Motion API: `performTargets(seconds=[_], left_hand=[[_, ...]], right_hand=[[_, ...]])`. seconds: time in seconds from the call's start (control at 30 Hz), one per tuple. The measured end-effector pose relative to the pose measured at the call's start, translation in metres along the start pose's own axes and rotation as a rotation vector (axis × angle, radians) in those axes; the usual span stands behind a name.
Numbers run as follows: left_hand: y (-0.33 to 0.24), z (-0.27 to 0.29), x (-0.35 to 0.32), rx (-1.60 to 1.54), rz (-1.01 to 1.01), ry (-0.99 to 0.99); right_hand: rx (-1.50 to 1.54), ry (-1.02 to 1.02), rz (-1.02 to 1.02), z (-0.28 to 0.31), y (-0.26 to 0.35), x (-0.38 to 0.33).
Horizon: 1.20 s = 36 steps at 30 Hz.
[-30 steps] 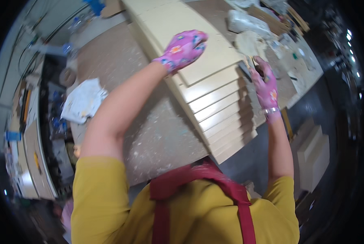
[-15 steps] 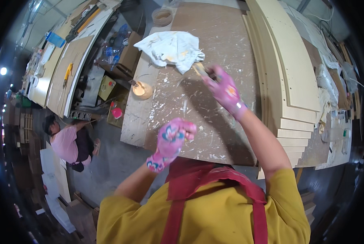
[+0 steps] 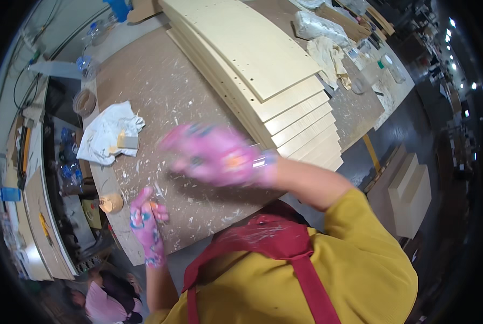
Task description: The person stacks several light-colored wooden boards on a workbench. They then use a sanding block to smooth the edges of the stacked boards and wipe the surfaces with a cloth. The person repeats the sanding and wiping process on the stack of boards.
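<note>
My right hand, in a pink flowered glove, is blurred above the brown worktable. Its fingers reach out to the left with the thumb apart, and no object shows in it. Near the table's left front edge is my left hand, gloved alike, fingers apart and holding nothing I can see. A container of peach-coloured paste stands just beyond it to the left. Farther off lies a crumpled, stained white cloth. A small flat rectangular piece, tan and grey, rests at the cloth's right edge.
Stepped pale boards with drilled holes are stacked on the right of the table. A round tub stands at the far left edge. A co-worker in a pink top is low down at the left. More boards stand at right.
My view has swung to the right. My right hand has let go of the small flat piece by the cloth and moved away from it. My left hand is now nearer the paste container.
</note>
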<state>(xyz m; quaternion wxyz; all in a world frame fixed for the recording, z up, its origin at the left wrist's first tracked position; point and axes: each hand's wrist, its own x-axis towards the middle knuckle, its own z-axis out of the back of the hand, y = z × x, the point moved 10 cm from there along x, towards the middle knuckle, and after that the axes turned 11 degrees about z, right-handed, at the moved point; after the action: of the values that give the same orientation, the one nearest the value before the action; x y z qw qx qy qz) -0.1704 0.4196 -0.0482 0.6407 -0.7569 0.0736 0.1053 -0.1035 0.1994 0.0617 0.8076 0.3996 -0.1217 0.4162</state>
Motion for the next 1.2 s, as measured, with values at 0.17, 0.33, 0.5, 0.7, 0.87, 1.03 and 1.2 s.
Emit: performTargets(seconds=[0.17,0.33,0.5,0.7,0.87,1.03,1.2], left_hand=[[-0.087,-0.140,0.069,0.340,-0.318,0.274],[-0.128,-0.340,0.130,0.652,-0.591,0.548],[-0.099,-0.424,0.159,1.273,-1.153,0.248],[-0.045,-0.424,0.214,1.454,-0.994,0.146],[-0.050,-0.441,0.220,1.421,-0.994,0.180],[-0.061,-0.432,0.219,1.346,-0.937,0.240],[-0.060,-0.420,0.210,1.470,-0.798,0.300]], right_hand=[[-0.248,-0.516,-0.474,0.252,-0.086,-0.129],[-0.105,-0.778,-0.770,0.387,-0.329,-0.410],[-0.122,-0.546,-0.784,0.408,-0.517,-0.442],[-0.321,-0.366,-0.913,0.419,-0.595,-0.442],[-0.638,-0.200,-1.069,0.461,-0.578,-0.428],[-0.954,0.129,-0.513,0.463,-0.397,-0.327],[-0.044,-0.927,-0.553,0.471,-0.174,-0.306]])
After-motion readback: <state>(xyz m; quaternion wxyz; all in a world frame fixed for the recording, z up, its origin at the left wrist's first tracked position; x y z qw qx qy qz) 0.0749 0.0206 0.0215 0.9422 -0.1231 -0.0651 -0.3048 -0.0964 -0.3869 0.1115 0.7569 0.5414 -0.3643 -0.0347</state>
